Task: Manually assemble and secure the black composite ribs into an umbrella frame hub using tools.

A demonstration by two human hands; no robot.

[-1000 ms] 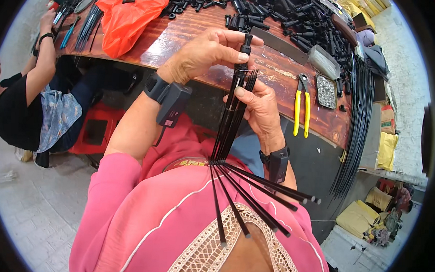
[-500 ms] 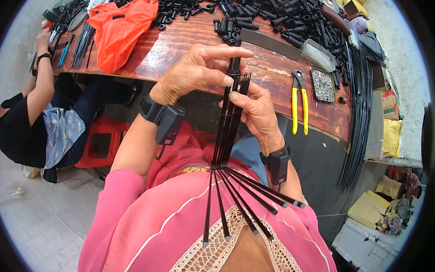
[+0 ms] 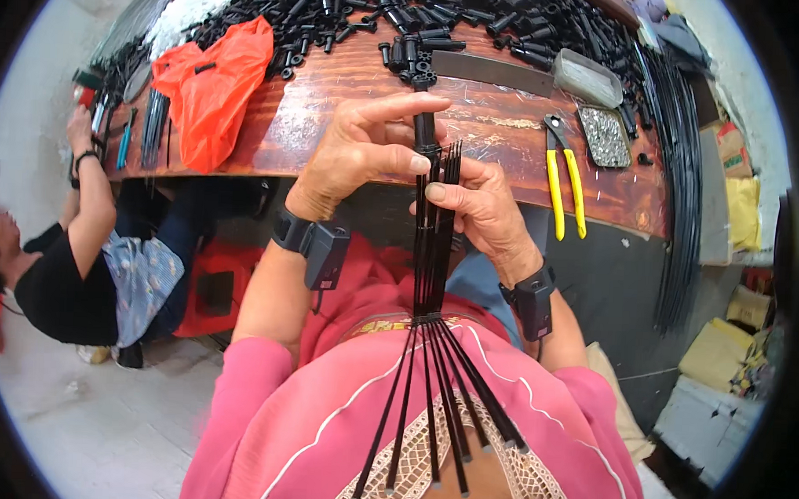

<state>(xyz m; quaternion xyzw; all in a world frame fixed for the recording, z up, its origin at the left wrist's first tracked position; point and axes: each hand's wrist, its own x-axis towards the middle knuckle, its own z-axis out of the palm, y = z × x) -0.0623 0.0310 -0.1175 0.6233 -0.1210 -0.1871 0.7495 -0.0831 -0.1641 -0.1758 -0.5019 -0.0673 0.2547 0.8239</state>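
Swung round since the earlier frame, the spread lower ends of our black rods (image 3: pixel 430 294) now run straighter down over our pink shirt (image 3: pixel 314 440). We should let them fan freely there, so none cross. Our right hand (image 3: pixel 489 209) pinches the rods' upper part between thumb and fingers, below some free tips; a light pinch should let us part single rods. Just beside it, our left hand (image 3: pixel 359 147) grasps the black tube (image 3: pixel 423 127) at the rods' upper end, forefinger stretched out; we'd best keep tube and rods in line. Beyond, on the table (image 3: pixel 307 114), lie yellow-handled pliers (image 3: pixel 555 145), small metal bits (image 3: pixel 604 135) and, farthest, heaped black parts (image 3: pixel 460 23).
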